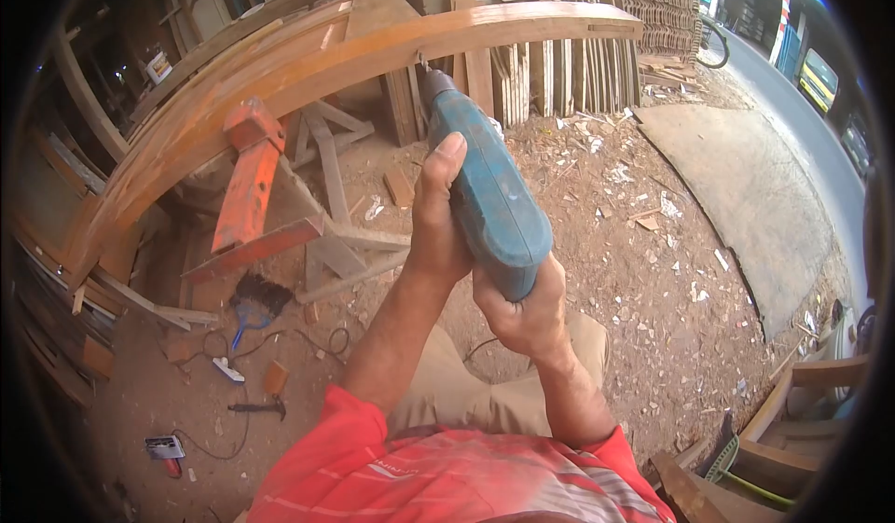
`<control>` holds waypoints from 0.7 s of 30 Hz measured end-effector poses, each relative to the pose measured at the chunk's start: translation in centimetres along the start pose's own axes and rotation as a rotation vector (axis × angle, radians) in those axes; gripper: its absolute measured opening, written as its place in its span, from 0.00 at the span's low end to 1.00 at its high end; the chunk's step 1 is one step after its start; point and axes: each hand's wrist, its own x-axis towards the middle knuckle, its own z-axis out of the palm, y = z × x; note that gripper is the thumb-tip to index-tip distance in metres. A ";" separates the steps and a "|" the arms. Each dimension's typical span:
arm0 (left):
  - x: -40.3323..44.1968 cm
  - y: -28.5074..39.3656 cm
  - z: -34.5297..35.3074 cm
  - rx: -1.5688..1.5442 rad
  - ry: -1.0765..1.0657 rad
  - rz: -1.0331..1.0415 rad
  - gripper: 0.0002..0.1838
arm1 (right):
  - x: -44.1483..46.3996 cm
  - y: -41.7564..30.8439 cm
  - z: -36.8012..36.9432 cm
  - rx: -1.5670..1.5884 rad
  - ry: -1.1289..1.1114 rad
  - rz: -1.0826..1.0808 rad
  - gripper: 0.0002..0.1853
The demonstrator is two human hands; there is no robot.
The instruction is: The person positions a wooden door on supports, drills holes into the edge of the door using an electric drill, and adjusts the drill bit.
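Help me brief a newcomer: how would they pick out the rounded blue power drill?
Find the long, curved, orange-brown wooden beam across the top. Below its right half, the rounded blue power drill points up toward it. Unlike the dark-bristled, blue-handled brush on the brown dirt ground, it sits in the left hand and right hand.

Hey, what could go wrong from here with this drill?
The bit could skid or snap where it meets the wooden beam if the drill tilts. The beam might shift; how firmly it is held isn't clear. The loose cord and hammer on the ground could trip you.
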 end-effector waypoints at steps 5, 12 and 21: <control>0.7 0.3 0.2 -0.002 0.022 0.004 0.33 | -0.3 -1.8 0.1 0.201 0.026 0.210 0.16; 0.9 0.5 1.0 0.170 -0.094 0.118 0.32 | 0.2 -2.7 -0.6 0.500 0.052 0.449 0.10; 1.1 0.2 -0.3 -0.013 -0.047 0.029 0.31 | -0.2 -1.4 0.0 0.210 0.014 0.293 0.11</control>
